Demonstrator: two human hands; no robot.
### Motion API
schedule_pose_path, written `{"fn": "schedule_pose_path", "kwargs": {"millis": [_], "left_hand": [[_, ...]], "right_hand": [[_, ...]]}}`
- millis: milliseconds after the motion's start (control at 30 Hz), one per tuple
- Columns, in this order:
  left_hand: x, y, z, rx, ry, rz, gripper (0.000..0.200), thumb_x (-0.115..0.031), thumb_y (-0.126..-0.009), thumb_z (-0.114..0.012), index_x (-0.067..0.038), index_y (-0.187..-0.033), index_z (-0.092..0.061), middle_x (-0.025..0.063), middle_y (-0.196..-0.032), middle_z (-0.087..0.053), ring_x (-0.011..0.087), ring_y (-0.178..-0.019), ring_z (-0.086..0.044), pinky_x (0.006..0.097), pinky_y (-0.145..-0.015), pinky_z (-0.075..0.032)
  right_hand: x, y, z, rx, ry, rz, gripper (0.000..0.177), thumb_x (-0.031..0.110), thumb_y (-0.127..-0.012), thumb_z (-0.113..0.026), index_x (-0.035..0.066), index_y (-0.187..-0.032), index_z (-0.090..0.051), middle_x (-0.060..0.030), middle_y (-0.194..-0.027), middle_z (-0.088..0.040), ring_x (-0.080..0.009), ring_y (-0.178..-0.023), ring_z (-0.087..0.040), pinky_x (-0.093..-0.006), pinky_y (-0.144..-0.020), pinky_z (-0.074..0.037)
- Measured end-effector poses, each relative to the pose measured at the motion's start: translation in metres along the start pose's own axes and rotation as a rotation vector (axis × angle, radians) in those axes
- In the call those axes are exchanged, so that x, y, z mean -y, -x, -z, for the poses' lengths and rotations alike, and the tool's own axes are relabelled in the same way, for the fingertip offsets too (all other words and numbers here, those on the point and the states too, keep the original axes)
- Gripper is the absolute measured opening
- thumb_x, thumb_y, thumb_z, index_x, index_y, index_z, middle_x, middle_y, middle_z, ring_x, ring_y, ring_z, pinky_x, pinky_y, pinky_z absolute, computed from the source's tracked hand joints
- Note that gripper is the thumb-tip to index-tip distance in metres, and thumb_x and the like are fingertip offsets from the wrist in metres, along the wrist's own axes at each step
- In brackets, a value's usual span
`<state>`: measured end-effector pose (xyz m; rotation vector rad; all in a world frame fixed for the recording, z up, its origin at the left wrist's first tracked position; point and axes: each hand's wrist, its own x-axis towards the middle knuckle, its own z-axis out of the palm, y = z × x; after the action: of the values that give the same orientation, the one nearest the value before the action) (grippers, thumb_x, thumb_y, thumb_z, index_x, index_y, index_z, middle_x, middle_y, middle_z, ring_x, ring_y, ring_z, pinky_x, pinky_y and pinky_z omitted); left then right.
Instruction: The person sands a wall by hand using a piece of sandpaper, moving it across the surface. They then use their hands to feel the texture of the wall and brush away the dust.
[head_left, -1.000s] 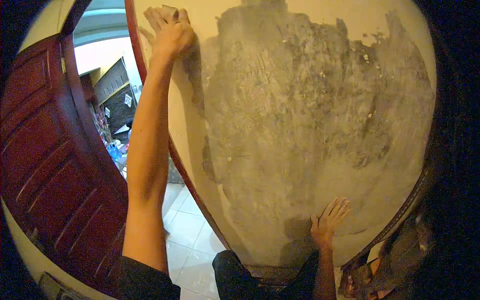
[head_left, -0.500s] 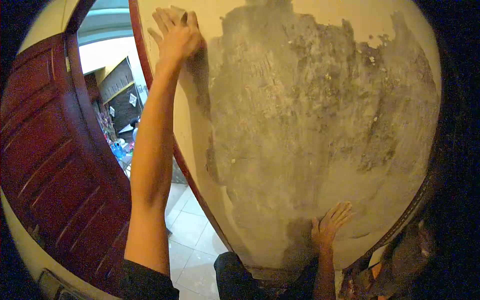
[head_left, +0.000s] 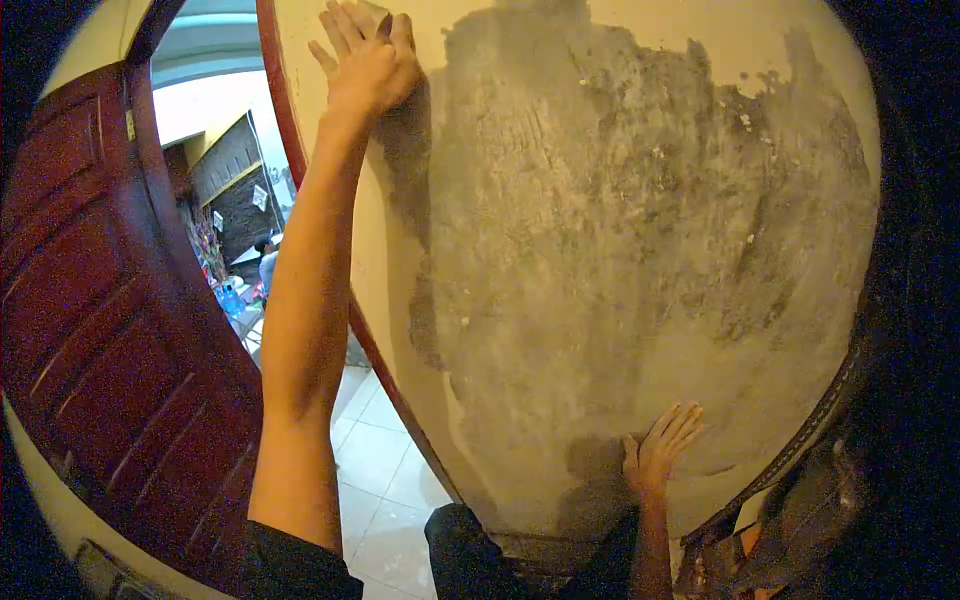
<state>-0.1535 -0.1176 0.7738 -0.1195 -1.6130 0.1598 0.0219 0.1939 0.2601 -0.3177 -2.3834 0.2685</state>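
Observation:
My left hand (head_left: 372, 68) is raised against the upper left of the wall (head_left: 600, 250), beside the patch's edge. Some of its fingers are spread, and a small dark, pointed thing (head_left: 384, 27) sticks up between others; what it belongs to is unclear. The wall has a large rough grey patch within cream paint. Low on the right, my right hand (head_left: 662, 452) lies flat on the grey surface, fingers apart, holding nothing.
A dark red panelled door (head_left: 130, 330) stands at left. Through the doorway are pale floor tiles (head_left: 385, 470), a blue bottle (head_left: 230, 298) and a person (head_left: 267, 262). Dark cloth or bags (head_left: 800, 530) lie at lower right.
My left hand has shifted slightly right and up along the wall. The right hand stays in place. More of the person beyond the doorway shows now.

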Motion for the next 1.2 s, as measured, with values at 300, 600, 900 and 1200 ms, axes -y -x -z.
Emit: {"fn": "schedule_pose_path", "kwargs": {"millis": [300, 600, 900, 1200], "left_hand": [[0.011, 0.100, 0.020, 0.065, 0.098, -0.238, 0.058, -0.040, -0.100, -0.030, -0.007, -0.147, -0.029, 0.0276, -0.155, 0.003, 0.0447, -0.143, 0.003, 0.0617, -0.112, -0.001], [0.010, 0.011, 0.009, -0.082, 0.211, -0.059, 0.054, -0.040, -0.100, -0.030, -0.011, -0.145, -0.033, 0.0296, -0.154, -0.002, 0.0484, -0.142, 0.001, 0.0636, -0.111, -0.002], [-0.010, 0.075, 0.017, -0.042, 0.229, -0.194, 0.060, -0.042, -0.100, -0.028, -0.008, -0.149, -0.023, 0.0293, -0.154, -0.001, 0.0472, -0.143, 0.001, 0.0597, -0.113, -0.003], [0.011, 0.037, 0.000, -0.131, 0.051, -0.273, 0.052, -0.036, -0.099, -0.034, -0.011, -0.145, -0.031, 0.0336, -0.152, -0.001, 0.0546, -0.139, -0.001, 0.0676, -0.108, -0.009]], "right_hand": [[-0.027, 0.005, -0.009, -0.036, 0.005, 0.100, 0.093, 0.041, -0.085, -0.059, -0.012, -0.145, -0.011, -0.0355, -0.151, -0.001, -0.0508, -0.141, 0.002, -0.0643, -0.111, 0.006], [-0.023, 0.003, -0.028, -0.178, 0.023, 0.122, 0.087, 0.043, -0.089, -0.054, -0.010, -0.145, -0.014, -0.0350, -0.151, -0.004, -0.0528, -0.140, 0.000, -0.0674, -0.109, 0.004], [-0.023, 0.003, -0.026, -0.241, 0.002, 0.156, 0.080, 0.041, -0.094, -0.049, -0.010, -0.145, -0.013, -0.0345, -0.151, -0.004, -0.0531, -0.140, -0.001, -0.0681, -0.109, 0.003], [-0.030, 0.004, -0.035, -0.202, 0.015, 0.157, 0.084, 0.036, -0.089, -0.054, -0.008, -0.146, -0.011, -0.0350, -0.151, -0.003, -0.0536, -0.140, 0.000, -0.0686, -0.109, 0.005]]}}
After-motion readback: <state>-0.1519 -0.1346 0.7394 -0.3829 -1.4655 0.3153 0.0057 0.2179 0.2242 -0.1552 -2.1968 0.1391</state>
